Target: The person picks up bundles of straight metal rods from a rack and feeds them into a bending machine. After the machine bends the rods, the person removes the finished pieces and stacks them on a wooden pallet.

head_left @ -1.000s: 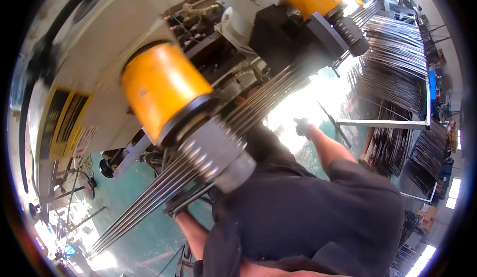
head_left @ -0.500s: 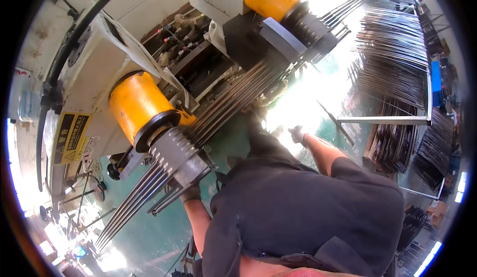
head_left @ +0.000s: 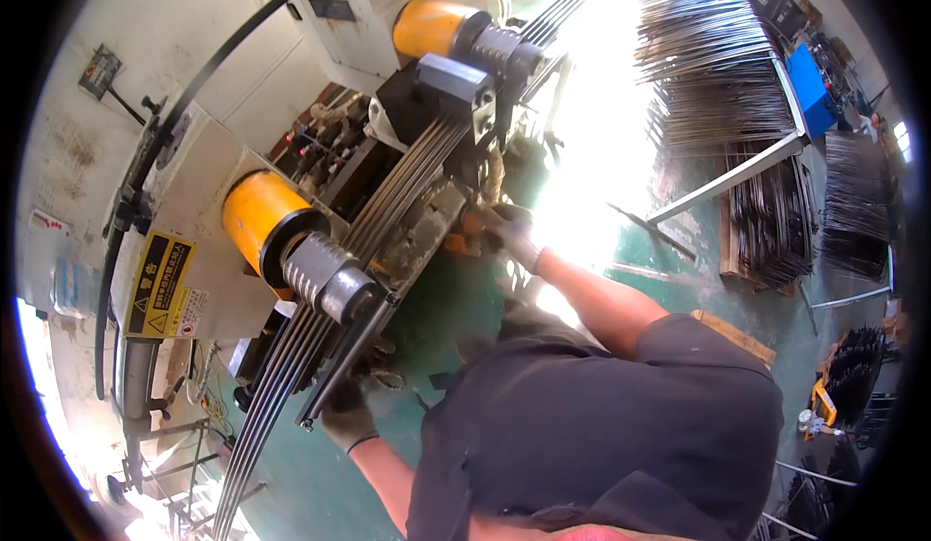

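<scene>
Several long thin metal rods (head_left: 399,190) run side by side through a machine, passing under two grooved metal rollers (head_left: 325,271) on orange cylinders (head_left: 270,217). My left hand (head_left: 347,417), in a work glove, is low beside the near end of a dark bar (head_left: 351,349) next to the rods. Its fingers are blurred and partly hidden, so its grip is unclear. Further along, my right hand (head_left: 512,231), also gloved, reaches to the machine's side rail (head_left: 427,226) near the far roller. Whether those fingers hold anything cannot be made out.
A white-framed rack (head_left: 727,175) stacked with many thin rods stands at right, with darker bundles (head_left: 771,231) below it. A curved black hose (head_left: 199,85) arches over the machine. A blue box (head_left: 809,90) sits beyond the rack. A loose bar (head_left: 652,233) sticks out near the rack.
My right hand has moved from out at my right side over to the machine's rail. My left hand has come lower, away from the near roller. The view has shifted as well.
</scene>
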The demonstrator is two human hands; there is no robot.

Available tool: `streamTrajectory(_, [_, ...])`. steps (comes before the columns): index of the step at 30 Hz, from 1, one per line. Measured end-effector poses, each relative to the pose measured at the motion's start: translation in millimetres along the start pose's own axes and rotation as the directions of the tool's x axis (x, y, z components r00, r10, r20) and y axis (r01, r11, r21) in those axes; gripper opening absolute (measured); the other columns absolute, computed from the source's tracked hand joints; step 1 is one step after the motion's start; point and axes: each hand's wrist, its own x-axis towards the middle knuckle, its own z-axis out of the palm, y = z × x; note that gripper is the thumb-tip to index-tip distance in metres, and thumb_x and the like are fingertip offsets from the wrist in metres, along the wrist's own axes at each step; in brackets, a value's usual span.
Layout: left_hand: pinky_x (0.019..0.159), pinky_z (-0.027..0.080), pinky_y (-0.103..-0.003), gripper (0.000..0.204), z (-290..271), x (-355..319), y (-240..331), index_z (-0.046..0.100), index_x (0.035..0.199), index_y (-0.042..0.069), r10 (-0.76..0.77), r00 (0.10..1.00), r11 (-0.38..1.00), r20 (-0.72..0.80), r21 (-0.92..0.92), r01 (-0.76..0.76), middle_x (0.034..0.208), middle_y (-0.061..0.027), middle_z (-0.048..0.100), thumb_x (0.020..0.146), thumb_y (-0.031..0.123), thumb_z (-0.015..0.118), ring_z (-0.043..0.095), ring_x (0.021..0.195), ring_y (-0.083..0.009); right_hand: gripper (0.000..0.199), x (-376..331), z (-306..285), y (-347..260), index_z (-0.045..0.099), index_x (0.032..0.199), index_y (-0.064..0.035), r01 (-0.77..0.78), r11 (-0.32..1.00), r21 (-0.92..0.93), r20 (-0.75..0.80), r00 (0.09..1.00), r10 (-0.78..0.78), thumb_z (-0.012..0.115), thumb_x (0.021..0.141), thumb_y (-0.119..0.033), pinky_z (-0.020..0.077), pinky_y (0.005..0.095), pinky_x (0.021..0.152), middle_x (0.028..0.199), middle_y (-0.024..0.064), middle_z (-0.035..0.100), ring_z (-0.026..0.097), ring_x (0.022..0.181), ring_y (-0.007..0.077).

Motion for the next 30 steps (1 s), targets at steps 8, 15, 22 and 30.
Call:
streamTrajectory(8, [0.098, 0.046, -0.046, 0.048, 71, -47, 57, 0.058, 0.125, -0.001, 0.36, 0.929, 0.933, -0.084, 0.047, -0.357, 0.118, -0.0167, 0.066, 0.103, 0.039, 0.041, 0.061, 0.109, -0.0307, 0.042, 57, 82, -102, 0.059, 0.11, -0.0026, -0.226, 0.352, 0.908, 0.289, 0.947, -0.137, 0.056, 0.099, -0.043, 0.0569, 0.041, 0.075, 0.093, 0.0071, 0.066, 0.065, 0.079, 0.0229])
streamTrajectory(15, [0.1, 0.043, -0.043, 0.045, 42, -32, 98, 0.056, 0.13, 0.001, 0.444, 0.895, 0.886, 0.047, 0.13, -0.446, 0.124, -0.017, 0.063, 0.103, 0.034, 0.04, 0.058, 0.114, -0.0299, 0.021, 80, 106, -107, 0.056, 0.096, -0.008, -0.119, 0.341, 0.932, 0.156, 0.984, -0.084, 0.054, 0.101, -0.028, 0.0516, 0.0379, 0.058, 0.067, 0.0017, 0.054, 0.056, 0.058, 0.0191])
streamTrajectory(22, [0.11, 0.038, -0.046, 0.05, 48, -42, 154, 0.051, 0.135, -0.006, 0.467, 0.865, 0.861, 0.183, 0.131, -0.492, 0.134, -0.0217, 0.057, 0.101, 0.03, 0.048, 0.052, 0.126, -0.0338, 0.018, 83, 120, -99, 0.057, 0.095, -0.0077, -0.116, 0.382, 0.917, 0.151, 0.987, -0.063, 0.056, 0.1, -0.025, 0.0518, 0.0389, 0.057, 0.071, 0.0025, 0.056, 0.057, 0.059, 0.0194])
streamTrajectory(30, [0.099, 0.047, -0.036, 0.048, 197, -70, 231, 0.052, 0.132, -0.006, 0.806, 0.584, 0.536, -0.098, 0.541, -0.649, 0.116, -0.0167, 0.062, 0.101, 0.03, 0.052, 0.06, 0.11, -0.0259, 0.021, 71, 116, -108, 0.059, 0.086, -0.008, -0.095, 0.41, 0.907, 0.103, 0.995, 0.002, 0.058, 0.098, -0.025, 0.0475, 0.0388, 0.051, 0.062, 0.0058, 0.054, 0.055, 0.052, 0.0222])
